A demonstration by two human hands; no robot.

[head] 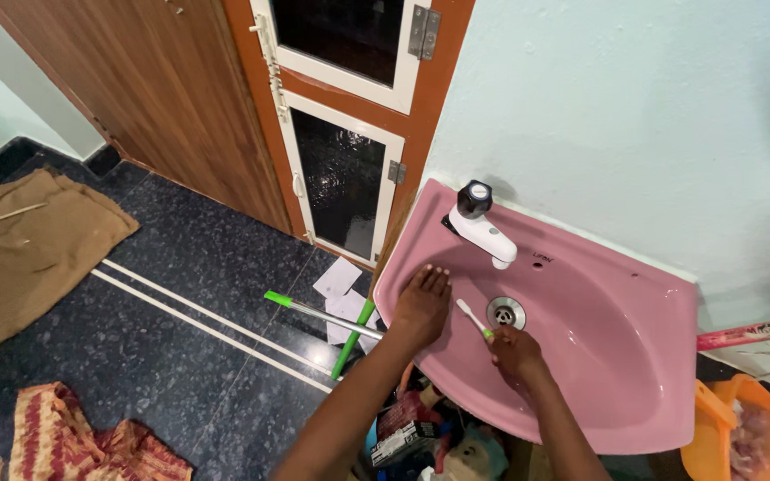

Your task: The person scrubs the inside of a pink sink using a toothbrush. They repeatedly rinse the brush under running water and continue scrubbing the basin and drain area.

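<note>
Pale wall [634,107] fills 12 to 3 o'clock; wooden door [162,98] with a 2-pane glazed side panel [345,174] sits 10 to 12. Dark speckled floor [171,321] takes 7 to 10, crossed by 2 pale strips running toward 6. Brown sackcloth [33,258] lies at 9, with a thin stick on it. Pink sink [617,356] is mounted on the wall at 3 to 5, basin tilted toward the viewer, drain [505,313] near centre. White tap [485,229] with a black knob stands on the sink's back rim, about 1 from the drain, spout pointing down into the basin. Red-striped cloth [73,441] at 7. Orange plastic bin [741,432] at 4, just beside the sink's right edge. Green-and-metal mop handle [331,319] lies on the floor at 9 from the sink, near white paper scraps [340,289]. Clutter of packets under the sink at 6, too jumbled to tell apart. Left hand [421,305]: flat, fingers spread wide, palm down on the sink's left inner wall, holding nothing. Right hand [516,350]: closed around the green handle end of a toothbrush [472,317], at 6 from the drain. Brush has a white neck, head angled up toward 10, just left of the drain, between the 2 hands. Can't tell if the bristles touch the basin.
</note>
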